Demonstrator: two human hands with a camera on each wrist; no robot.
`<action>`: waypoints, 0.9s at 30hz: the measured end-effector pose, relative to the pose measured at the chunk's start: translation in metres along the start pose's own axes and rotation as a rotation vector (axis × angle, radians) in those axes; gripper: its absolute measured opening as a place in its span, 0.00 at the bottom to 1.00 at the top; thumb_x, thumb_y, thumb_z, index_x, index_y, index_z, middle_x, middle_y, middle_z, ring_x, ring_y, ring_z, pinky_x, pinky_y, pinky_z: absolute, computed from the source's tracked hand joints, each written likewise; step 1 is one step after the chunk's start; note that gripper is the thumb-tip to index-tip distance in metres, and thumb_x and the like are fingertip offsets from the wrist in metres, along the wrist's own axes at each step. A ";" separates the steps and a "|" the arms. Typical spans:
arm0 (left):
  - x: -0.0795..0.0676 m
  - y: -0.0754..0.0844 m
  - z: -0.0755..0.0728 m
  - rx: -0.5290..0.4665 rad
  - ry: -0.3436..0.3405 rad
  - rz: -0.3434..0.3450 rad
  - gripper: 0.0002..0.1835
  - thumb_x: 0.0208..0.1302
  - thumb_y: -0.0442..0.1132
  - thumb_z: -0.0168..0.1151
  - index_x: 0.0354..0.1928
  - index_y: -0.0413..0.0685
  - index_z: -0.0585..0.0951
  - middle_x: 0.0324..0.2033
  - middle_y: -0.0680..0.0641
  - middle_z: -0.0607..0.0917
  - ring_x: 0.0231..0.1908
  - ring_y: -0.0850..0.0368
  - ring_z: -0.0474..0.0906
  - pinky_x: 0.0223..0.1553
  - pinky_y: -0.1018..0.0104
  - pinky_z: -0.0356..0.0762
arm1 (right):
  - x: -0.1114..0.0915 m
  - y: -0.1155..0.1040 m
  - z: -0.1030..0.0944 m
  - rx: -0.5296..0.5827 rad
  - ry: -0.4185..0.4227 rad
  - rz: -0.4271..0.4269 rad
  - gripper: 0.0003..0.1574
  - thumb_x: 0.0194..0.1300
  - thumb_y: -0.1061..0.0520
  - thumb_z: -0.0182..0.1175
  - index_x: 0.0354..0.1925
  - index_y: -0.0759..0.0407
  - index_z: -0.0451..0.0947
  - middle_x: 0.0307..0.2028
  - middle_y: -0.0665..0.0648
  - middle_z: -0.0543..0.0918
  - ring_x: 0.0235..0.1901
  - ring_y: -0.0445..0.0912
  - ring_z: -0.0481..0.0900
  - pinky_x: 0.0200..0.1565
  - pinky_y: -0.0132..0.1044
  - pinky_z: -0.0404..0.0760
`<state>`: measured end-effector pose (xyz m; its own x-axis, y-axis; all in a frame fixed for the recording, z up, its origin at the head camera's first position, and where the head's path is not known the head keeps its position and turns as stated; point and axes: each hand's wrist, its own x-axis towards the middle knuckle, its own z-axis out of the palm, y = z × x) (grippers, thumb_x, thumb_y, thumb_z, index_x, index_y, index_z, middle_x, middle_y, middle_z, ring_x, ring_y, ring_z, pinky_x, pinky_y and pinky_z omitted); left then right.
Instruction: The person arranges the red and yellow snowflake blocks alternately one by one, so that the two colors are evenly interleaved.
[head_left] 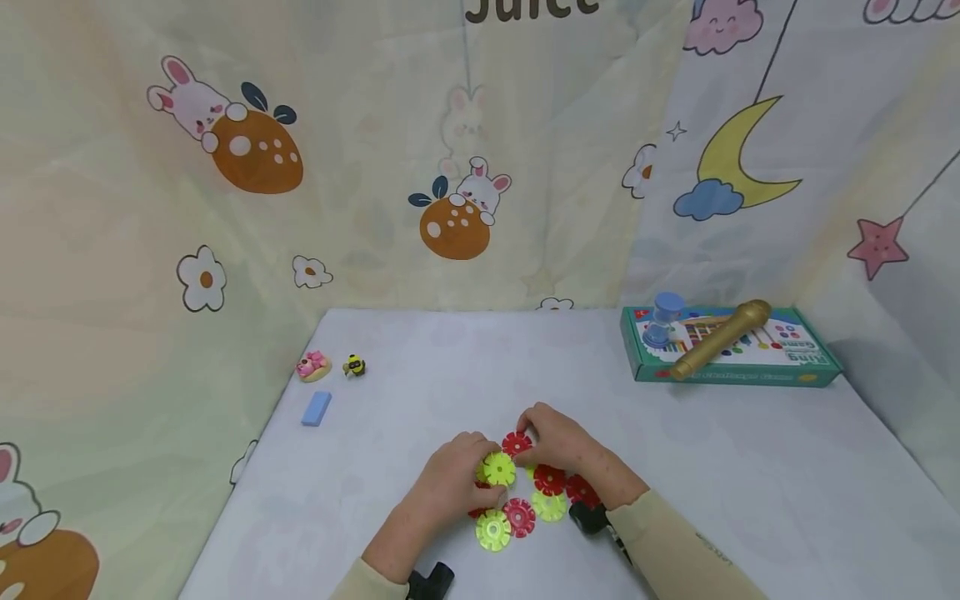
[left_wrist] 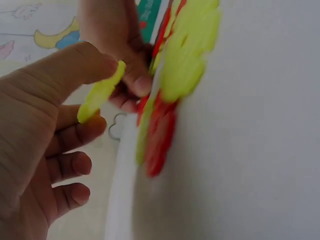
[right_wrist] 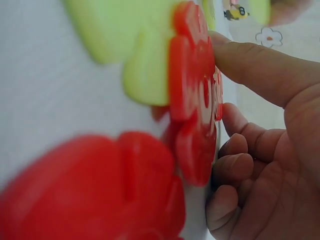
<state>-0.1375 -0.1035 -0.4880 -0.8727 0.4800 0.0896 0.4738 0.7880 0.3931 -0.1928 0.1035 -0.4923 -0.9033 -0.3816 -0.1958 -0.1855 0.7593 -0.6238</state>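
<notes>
In the head view, my left hand pinches a yellow-green notched plastic disc between thumb and forefinger. The left wrist view shows this same disc edge-on, raised off the table. My right hand has thumb and forefinger about a red notched disc at the far end of the group. Below the hands lie more discs: a red one, a yellow-green one, another yellow-green one and a red one. Several seem to overlap or interlock. My left hand partly hides one red disc.
A green-edged box stands at the back right, bearing a gold microphone and a blue hourglass-shaped thing. At the left edge lie a pink figure, a bee figure and a blue block. Patterned cloth surrounds the white table.
</notes>
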 end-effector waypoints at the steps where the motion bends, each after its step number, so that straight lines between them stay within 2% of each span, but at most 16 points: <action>1: 0.000 -0.003 -0.005 -0.013 0.024 0.006 0.28 0.49 0.56 0.70 0.51 0.52 0.78 0.37 0.60 0.76 0.38 0.65 0.68 0.37 0.71 0.73 | 0.000 0.000 -0.001 0.002 0.001 0.005 0.28 0.43 0.46 0.76 0.39 0.53 0.73 0.35 0.50 0.71 0.32 0.44 0.72 0.30 0.35 0.76; 4: 0.002 -0.017 -0.021 -0.043 0.123 0.006 0.27 0.49 0.55 0.71 0.51 0.54 0.78 0.40 0.61 0.77 0.41 0.64 0.71 0.42 0.69 0.75 | 0.000 -0.001 -0.002 0.020 0.000 0.034 0.29 0.43 0.45 0.76 0.40 0.52 0.73 0.35 0.50 0.72 0.32 0.45 0.72 0.30 0.35 0.76; 7: 0.003 -0.033 -0.040 -0.087 0.209 -0.026 0.25 0.49 0.52 0.72 0.51 0.55 0.79 0.40 0.62 0.78 0.42 0.61 0.74 0.41 0.65 0.75 | 0.001 -0.001 -0.001 0.033 0.001 0.060 0.29 0.42 0.45 0.76 0.40 0.51 0.73 0.35 0.50 0.72 0.32 0.45 0.72 0.30 0.36 0.76; 10: 0.004 -0.053 -0.057 -0.098 0.262 -0.072 0.25 0.49 0.50 0.73 0.50 0.56 0.79 0.41 0.61 0.78 0.41 0.57 0.74 0.39 0.64 0.76 | 0.001 0.001 0.001 0.036 0.004 0.062 0.29 0.43 0.45 0.76 0.40 0.51 0.73 0.35 0.49 0.72 0.33 0.45 0.72 0.30 0.36 0.76; 12: 0.005 -0.068 -0.066 -0.086 0.274 -0.105 0.25 0.49 0.50 0.73 0.50 0.55 0.79 0.41 0.60 0.78 0.41 0.55 0.74 0.39 0.63 0.75 | 0.000 0.002 0.002 0.038 0.005 0.053 0.29 0.43 0.45 0.76 0.40 0.51 0.73 0.36 0.49 0.71 0.34 0.45 0.71 0.31 0.36 0.76; 16: 0.007 -0.098 -0.079 -0.055 0.253 -0.185 0.27 0.49 0.49 0.73 0.52 0.52 0.79 0.43 0.55 0.79 0.42 0.52 0.74 0.40 0.60 0.75 | -0.001 0.003 0.002 0.050 0.005 0.048 0.29 0.43 0.45 0.76 0.40 0.51 0.73 0.36 0.49 0.72 0.34 0.45 0.71 0.31 0.37 0.76; 20: 0.012 -0.125 -0.085 -0.048 0.178 -0.251 0.29 0.52 0.50 0.72 0.56 0.48 0.78 0.43 0.51 0.78 0.43 0.48 0.74 0.42 0.56 0.75 | -0.002 0.003 0.001 0.060 0.007 0.053 0.30 0.42 0.45 0.76 0.41 0.50 0.73 0.36 0.49 0.72 0.34 0.46 0.72 0.31 0.37 0.77; 27: 0.018 -0.167 -0.083 -0.109 0.075 -0.271 0.26 0.53 0.47 0.71 0.53 0.42 0.79 0.33 0.50 0.77 0.35 0.53 0.70 0.36 0.60 0.70 | -0.004 0.000 0.002 0.058 0.015 0.053 0.30 0.42 0.45 0.76 0.41 0.51 0.73 0.37 0.49 0.72 0.35 0.46 0.71 0.33 0.38 0.77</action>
<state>-0.2423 -0.2585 -0.4763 -0.9739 0.2245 0.0335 0.2100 0.8355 0.5078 -0.1886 0.1040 -0.4934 -0.9170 -0.3339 -0.2184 -0.1155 0.7462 -0.6556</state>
